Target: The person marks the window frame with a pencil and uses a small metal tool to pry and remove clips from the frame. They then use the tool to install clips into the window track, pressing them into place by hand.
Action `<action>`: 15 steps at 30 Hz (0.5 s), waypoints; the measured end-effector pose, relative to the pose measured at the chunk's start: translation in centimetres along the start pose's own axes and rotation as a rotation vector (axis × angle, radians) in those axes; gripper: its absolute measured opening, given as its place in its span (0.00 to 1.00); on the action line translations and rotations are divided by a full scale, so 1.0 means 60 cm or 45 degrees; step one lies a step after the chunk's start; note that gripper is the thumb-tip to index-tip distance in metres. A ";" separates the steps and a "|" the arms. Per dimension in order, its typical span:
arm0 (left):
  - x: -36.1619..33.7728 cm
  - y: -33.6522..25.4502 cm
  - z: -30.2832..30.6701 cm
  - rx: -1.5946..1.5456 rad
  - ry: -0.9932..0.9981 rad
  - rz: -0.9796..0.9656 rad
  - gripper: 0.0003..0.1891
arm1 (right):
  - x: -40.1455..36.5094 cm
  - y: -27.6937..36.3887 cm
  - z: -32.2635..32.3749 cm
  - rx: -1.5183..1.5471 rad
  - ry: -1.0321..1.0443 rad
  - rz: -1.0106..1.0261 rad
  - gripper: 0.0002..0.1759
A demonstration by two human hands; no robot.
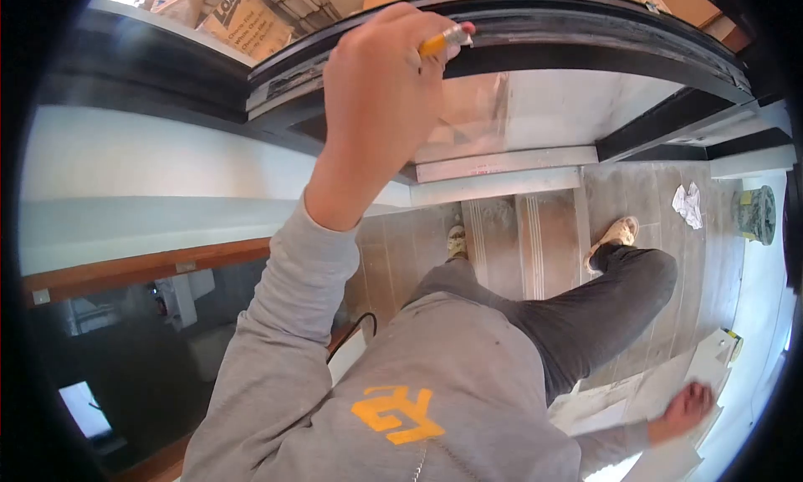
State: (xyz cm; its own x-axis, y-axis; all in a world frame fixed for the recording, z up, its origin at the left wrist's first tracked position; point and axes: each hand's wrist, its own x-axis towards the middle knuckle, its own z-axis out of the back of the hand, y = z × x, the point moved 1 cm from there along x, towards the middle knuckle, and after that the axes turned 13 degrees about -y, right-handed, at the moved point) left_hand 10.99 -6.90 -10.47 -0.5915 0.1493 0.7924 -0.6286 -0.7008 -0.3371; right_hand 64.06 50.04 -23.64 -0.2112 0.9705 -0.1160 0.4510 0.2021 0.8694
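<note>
Raised at the upper left of centre, my left hand is closed round a yellow-handled brush, whose metal end points right. The brush lies against or just in front of a black frame with worn grey edges; contact is not clear. Below that frame, a glass pane shows reflections. My right hand hangs low at the far right, near pale boards. Its fingers are blurred, and whether it holds anything cannot be made out.
Cardboard boxes stand behind the frame. Steps and a tiled floor lie around my feet. Crumpled white paper is near a round container at the right. A wood-edged dark glass panel fills the lower left.
</note>
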 end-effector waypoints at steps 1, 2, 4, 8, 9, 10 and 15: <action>0.004 -0.009 0.006 -0.075 0.034 0.100 0.04 | -0.011 -0.058 -0.063 0.007 0.116 -0.157 0.15; 0.003 -0.011 0.010 -0.083 0.042 0.102 0.04 | -0.030 -0.112 -0.129 0.002 0.213 -0.284 0.15; 0.008 -0.004 0.012 -0.063 0.108 0.182 0.05 | -0.105 -0.199 -0.281 -0.054 0.302 -0.460 0.15; 0.005 -0.003 0.007 -0.099 0.124 0.214 0.05 | -0.266 -0.300 -0.512 -0.192 0.561 -0.764 0.16; 0.003 -0.003 0.006 -0.088 0.113 0.207 0.05 | -0.294 -0.313 -0.542 -0.232 0.644 -0.762 0.17; 0.004 -0.004 0.006 -0.080 0.099 0.193 0.05 | -0.319 -0.322 -0.564 -0.266 0.727 -0.755 0.18; 0.010 -0.008 0.006 -0.060 0.110 0.175 0.06 | -0.377 -0.366 -0.583 -0.481 0.857 -0.722 0.21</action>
State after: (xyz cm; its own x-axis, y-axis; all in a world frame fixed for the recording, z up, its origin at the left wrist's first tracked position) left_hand 11.13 -6.74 -9.63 -0.7132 0.1153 0.6915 -0.5608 -0.6856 -0.4641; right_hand 28.60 19.08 -23.29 -0.8195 0.4380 -0.3695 -0.1568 0.4489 0.8797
